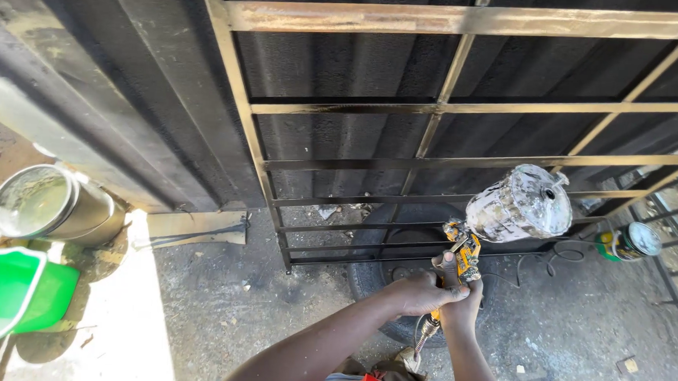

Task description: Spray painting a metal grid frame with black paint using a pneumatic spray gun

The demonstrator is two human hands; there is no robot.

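Both hands meet low in the middle of the view, over bare ground, wrapped around a spray gun (pixel 464 253). The left hand (pixel 418 293) comes in from the lower left with its fingers curled over the gun's yellow handle, and the right hand (pixel 462 306) rises from below with its fingers closed tight on the same handle, so the two hands touch one another. How the right fingertips lie I cannot tell, since the left hand covers them. The gun's yellow body sticks up just above the knuckles, and on top of it sits a paint-caked metal cup (pixel 520 204), tilted up and to the right, its round lid facing outward. A hose fitting (pixel 424 337) hangs from the bottom of the handle between the wrists.

Right behind the gun stands a metal gate frame (pixel 343 105) of rusty bars, leaning against a wall of dark corrugated sheets (pixel 337 61). The cup overlaps the lower bars of the frame. A tyre (pixel 377 272) lies on the ground behind the lowest bars, just beyond the hands.

Well off to the left, a round metal tin (pixel 45 204) lies on its side, and a green bucket (pixel 14 294) sits just below it. Far to the right, a small green can (pixel 628 243) lies near a black cable (pixel 557 257).
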